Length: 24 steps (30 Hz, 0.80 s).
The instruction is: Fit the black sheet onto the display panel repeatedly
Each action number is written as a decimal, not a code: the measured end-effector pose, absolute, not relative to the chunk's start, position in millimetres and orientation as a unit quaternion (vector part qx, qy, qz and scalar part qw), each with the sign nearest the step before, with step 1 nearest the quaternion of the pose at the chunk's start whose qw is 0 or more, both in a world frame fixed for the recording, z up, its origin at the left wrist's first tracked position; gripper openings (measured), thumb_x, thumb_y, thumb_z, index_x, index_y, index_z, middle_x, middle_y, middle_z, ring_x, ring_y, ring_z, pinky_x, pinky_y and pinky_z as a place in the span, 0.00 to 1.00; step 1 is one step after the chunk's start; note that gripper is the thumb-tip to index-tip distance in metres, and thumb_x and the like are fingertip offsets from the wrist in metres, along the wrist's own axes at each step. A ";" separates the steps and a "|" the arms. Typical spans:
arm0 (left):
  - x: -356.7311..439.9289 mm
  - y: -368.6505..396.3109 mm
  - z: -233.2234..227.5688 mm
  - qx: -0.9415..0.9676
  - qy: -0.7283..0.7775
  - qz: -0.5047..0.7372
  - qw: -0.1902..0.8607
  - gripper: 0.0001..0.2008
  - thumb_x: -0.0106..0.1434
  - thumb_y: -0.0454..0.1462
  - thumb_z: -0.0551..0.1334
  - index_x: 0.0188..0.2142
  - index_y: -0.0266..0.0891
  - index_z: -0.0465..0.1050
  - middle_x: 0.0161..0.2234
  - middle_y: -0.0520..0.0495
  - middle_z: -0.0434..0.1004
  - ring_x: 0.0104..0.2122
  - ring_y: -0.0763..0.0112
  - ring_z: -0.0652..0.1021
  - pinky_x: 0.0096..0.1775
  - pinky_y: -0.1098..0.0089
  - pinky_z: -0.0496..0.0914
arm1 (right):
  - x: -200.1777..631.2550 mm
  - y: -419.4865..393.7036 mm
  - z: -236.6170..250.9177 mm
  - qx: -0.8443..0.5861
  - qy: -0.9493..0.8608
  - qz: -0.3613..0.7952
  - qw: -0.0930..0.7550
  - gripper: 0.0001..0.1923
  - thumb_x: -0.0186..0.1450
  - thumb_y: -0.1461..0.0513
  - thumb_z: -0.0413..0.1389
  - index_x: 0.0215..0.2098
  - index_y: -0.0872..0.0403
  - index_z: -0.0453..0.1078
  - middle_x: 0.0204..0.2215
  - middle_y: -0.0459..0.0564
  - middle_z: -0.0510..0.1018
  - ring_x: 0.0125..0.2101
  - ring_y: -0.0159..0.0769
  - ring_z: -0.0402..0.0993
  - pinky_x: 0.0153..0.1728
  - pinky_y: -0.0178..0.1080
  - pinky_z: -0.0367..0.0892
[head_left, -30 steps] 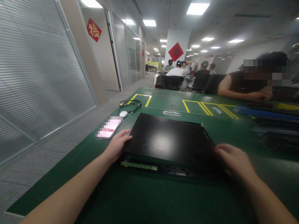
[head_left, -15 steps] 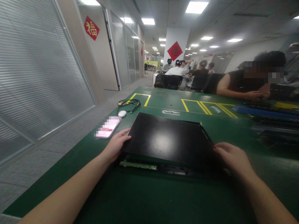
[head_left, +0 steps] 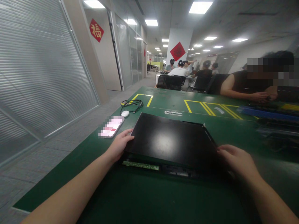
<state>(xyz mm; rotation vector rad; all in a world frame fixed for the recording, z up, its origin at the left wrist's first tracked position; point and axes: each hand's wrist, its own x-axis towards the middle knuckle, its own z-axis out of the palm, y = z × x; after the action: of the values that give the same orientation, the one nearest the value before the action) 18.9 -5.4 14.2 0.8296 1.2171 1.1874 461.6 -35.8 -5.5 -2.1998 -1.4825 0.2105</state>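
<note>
The black panel [head_left: 169, 141] lies flat in the middle of the frame, on top of a lower tray [head_left: 173, 169] whose front edge shows a green circuit strip [head_left: 140, 165]. My left hand [head_left: 119, 145] holds the panel at its left front corner: the thumb lies on the top face and the other fingers go under the edge, so they are closed on it. My right hand [head_left: 235, 160] is at the right front corner, with the fingers curled over the edge of the panel (the fingertips are hidden, but the hand touches the panel).

All this rests on the green desk [head_left: 149, 199]. In the left middle of the frame, just beside my left hand, there is a phone [head_left: 111, 127] with a pink screen. Behind it lie a small white mouse [head_left: 125, 113] and a coiled black cable [head_left: 130, 104]. Yellow lines [head_left: 205, 107] are marked on the desk further back.

At the upper right of the frame another person [head_left: 257, 84] sits at the same desk, with hands near a blue tray [head_left: 266, 112].
</note>
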 end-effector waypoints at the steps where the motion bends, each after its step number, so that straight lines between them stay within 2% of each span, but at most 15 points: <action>1: 18.7 -5.4 14.2 0.355 0.523 0.509 0.585 0.25 0.53 0.27 0.63 0.52 0.35 0.74 0.33 0.42 0.85 0.28 0.60 0.83 0.26 0.70 0.74 | 461.1 -35.8 -5.0 -0.806 -0.537 0.086 0.236 0.16 0.55 0.51 0.53 0.31 0.48 0.79 0.27 0.51 0.81 0.29 0.45 0.76 0.28 0.43 0.66; 8: 18.5 -5.3 15.2 0.347 0.528 0.509 0.584 0.25 0.52 0.27 0.63 0.52 0.35 0.74 0.32 0.42 0.85 0.28 0.60 0.83 0.26 0.69 0.74 | 457.7 -37.1 0.6 -0.819 -0.514 0.128 0.221 0.17 0.55 0.51 0.52 0.34 0.48 0.78 0.32 0.51 0.82 0.35 0.48 0.76 0.34 0.45 0.66; 14: 20.1 -5.9 17.3 0.344 0.536 0.505 0.582 0.24 0.54 0.26 0.61 0.52 0.34 0.73 0.31 0.43 0.84 0.28 0.61 0.83 0.25 0.70 0.74 | 458.7 -37.3 -1.8 -0.822 -0.508 0.134 0.219 0.18 0.55 0.50 0.52 0.35 0.48 0.78 0.32 0.51 0.82 0.33 0.47 0.76 0.32 0.43 0.65; 19: 20.6 -6.9 18.6 0.352 0.544 0.500 0.575 0.23 0.56 0.26 0.60 0.52 0.35 0.73 0.31 0.44 0.84 0.28 0.62 0.83 0.25 0.71 0.74 | 453.8 -38.5 2.1 -0.823 -0.506 0.135 0.219 0.17 0.56 0.51 0.51 0.35 0.49 0.78 0.34 0.51 0.82 0.35 0.47 0.76 0.34 0.44 0.65; 24: 20.5 -5.8 17.1 0.355 0.542 0.499 0.575 0.24 0.56 0.26 0.60 0.53 0.34 0.71 0.31 0.44 0.84 0.27 0.62 0.83 0.25 0.71 0.73 | 452.4 -39.3 2.0 -0.818 -0.511 0.136 0.228 0.18 0.55 0.51 0.52 0.35 0.49 0.78 0.32 0.51 0.82 0.35 0.47 0.76 0.34 0.43 0.65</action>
<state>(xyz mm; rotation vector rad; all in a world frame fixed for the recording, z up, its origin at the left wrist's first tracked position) 20.5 -5.8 17.1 0.8315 1.2698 1.1692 452.4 -39.3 2.0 -2.2524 -1.4060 0.3737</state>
